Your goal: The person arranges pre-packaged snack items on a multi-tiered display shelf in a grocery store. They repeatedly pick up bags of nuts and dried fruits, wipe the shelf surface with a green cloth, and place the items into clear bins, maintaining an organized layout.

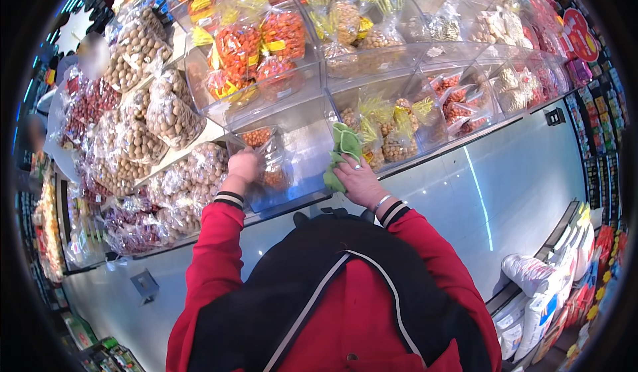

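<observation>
My right hand holds a green cloth against the right side wall of a clear plastic display bin. A ring and a bracelet show on this hand. The bare floor of the bin lies between my two hands. My left hand is at the bin's left side, against clear bags of small orange dried food; its fingers are mostly hidden, so its grip does not show. Another patch of the orange food shows just beyond that hand.
Bags of dried longans or similar round brown fruit are heaped at left, with bags of red dates beyond. Bins behind hold bagged orange-red dried food. Bagged nuts fill the bin at right. White sacks stand at lower right.
</observation>
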A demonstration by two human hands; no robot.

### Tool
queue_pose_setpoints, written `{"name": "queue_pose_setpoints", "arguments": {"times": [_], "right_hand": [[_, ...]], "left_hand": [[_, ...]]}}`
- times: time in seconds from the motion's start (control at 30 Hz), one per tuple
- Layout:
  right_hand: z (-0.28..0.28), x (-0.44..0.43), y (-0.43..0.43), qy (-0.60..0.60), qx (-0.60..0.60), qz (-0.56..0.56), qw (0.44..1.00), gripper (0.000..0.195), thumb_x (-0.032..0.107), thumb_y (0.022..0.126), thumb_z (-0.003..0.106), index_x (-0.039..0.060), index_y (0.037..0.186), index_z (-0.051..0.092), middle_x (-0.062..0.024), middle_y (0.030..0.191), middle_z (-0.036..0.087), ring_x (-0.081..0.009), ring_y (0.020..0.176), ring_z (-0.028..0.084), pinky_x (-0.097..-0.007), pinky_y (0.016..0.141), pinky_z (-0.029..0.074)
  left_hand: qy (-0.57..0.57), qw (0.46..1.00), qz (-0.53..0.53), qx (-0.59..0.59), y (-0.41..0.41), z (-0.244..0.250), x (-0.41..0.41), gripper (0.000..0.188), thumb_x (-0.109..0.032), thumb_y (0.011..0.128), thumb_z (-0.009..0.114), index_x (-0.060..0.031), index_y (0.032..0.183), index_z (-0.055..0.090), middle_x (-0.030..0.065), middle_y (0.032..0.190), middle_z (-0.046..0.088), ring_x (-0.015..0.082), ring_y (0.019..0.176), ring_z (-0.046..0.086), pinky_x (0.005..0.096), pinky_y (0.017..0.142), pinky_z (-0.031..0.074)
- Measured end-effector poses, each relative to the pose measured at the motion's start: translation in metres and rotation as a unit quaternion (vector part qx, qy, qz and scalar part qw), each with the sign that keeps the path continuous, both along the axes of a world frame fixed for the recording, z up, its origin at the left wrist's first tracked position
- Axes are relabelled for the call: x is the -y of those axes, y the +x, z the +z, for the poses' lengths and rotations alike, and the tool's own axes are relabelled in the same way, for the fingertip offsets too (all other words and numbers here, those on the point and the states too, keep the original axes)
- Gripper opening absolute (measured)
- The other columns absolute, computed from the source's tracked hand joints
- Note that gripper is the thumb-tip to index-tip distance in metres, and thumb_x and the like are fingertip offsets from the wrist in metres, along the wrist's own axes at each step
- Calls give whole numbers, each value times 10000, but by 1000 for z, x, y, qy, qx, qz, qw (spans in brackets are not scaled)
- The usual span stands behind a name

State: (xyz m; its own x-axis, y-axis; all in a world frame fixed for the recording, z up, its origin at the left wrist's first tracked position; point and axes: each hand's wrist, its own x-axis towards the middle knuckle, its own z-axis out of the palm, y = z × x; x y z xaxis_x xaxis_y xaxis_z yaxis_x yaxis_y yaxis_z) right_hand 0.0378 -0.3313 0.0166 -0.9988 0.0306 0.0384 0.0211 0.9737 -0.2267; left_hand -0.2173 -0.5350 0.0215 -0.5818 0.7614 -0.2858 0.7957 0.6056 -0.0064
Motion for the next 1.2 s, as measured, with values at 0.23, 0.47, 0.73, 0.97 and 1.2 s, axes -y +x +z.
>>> {"name": "queue_pose_setpoints", "arguments": {"times": [0.23,0.47,0.73,0.97,1.2], "right_hand": [[-4,-8,5,-18,-36,23,999,423,131,688,600,77,1099,517,-87,1143,489,-260,1227,354,-460,1003,267],[-11,-12,4,-46,-56,36,997,455,124,668,599,76,1113,516,-79,1134,496,-262,1222,363,-486,1011,259],[-5,-6,3,-8,-86,39,996,454,133,654,607,80,1098,530,-91,1063,538,-261,1159,428,-486,982,277],[25,5,-102,-123,18,-124,984,384,199,667,657,82,1013,539,-82,820,593,-279,937,560,-394,736,472],[-104,-25,-188,-98,87,-243,961,402,226,717,626,72,1061,486,-191,1033,535,-354,962,550,-414,764,479]], "left_hand": [[1,999,12,39,7,-2,0,263,-307,685,602,-102,845,645,128,887,624,305,804,604,391,727,483],[187,982,22,-14,35,11,11,199,-257,671,649,-64,667,601,114,737,576,295,679,581,379,616,469],[447,880,157,14,70,143,63,124,-7,646,697,-7,624,574,62,653,519,180,579,492,289,540,400],[550,789,273,-18,105,212,138,135,32,685,660,20,639,533,7,668,433,114,649,387,238,589,299],[498,763,410,-46,129,193,223,156,10,697,670,13,632,527,12,680,439,104,652,385,235,587,300]]}}
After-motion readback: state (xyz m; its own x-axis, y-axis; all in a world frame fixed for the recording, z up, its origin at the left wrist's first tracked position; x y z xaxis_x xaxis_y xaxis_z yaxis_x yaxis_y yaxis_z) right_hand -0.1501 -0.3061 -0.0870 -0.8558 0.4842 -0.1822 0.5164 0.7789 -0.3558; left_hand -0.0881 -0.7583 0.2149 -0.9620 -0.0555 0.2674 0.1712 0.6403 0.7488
